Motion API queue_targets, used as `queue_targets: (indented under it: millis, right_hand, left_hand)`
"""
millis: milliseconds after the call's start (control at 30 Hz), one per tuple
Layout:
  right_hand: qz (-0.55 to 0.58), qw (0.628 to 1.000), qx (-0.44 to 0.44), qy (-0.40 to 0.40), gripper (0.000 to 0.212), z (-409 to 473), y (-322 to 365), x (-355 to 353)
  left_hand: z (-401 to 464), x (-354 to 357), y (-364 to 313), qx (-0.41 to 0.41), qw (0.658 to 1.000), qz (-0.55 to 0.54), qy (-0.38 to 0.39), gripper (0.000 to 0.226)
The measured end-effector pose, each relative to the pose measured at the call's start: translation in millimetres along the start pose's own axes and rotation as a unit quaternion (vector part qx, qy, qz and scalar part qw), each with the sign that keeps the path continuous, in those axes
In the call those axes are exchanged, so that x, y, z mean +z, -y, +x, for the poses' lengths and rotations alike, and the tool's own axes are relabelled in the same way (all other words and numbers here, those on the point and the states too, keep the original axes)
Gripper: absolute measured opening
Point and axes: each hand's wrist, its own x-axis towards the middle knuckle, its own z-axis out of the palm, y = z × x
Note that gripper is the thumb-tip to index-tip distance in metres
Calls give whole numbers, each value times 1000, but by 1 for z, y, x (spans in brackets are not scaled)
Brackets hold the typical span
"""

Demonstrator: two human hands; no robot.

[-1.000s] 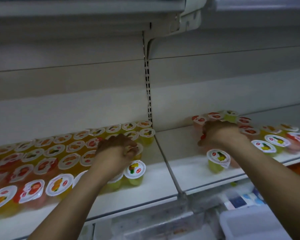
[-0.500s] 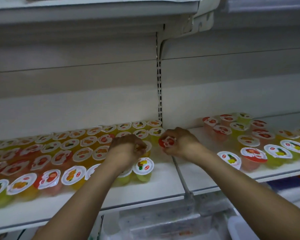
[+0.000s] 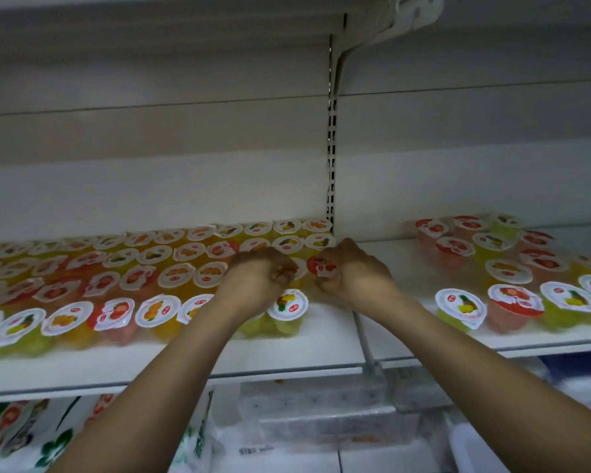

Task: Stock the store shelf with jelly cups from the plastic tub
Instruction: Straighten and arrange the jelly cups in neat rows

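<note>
So the shelf point(image 3: 321, 339) has bare white room along its front lip and around the centre seam, between the packed jelly cups point(image 3: 116, 278) and a looser group point(image 3: 512, 285) further right. The left hand point(image 3: 256, 285) covers some cups; its curled fingers' hold is hard to read. The right hand point(image 3: 352, 278) pinches a red-lidded cup point(image 3: 319, 266) by the packed rows' right end.

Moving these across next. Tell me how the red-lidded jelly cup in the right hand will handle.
The red-lidded jelly cup looks small, fitting within the right hand grip, so probably light. Its lid looks like thin film, so it may dent if pinched. Neighbouring cups appear to taper downward, so it may tip if nudged.
</note>
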Motion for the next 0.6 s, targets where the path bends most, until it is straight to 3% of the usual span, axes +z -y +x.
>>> queue_targets:
  millis: [133,267,467,600]
  right_hand:
    - [-28,998,-33,-52,47,-25,-5,-17]
    - [-85,993,32,-72,46,-51,-36,-38]
    - [-113,983,144,-5,63,-98,-72,-55]
    - [-74,983,166,-13,53,-107,-74,-49]
  left_hand:
    - [-17,6,2,10,997,-46,-54,29]
    - [-43,21,1,76,992,-47,-89,48]
    - [-67,26,3,94,990,-14,-105,42]
    - [-74,24,3,101,990,15,-93,35]
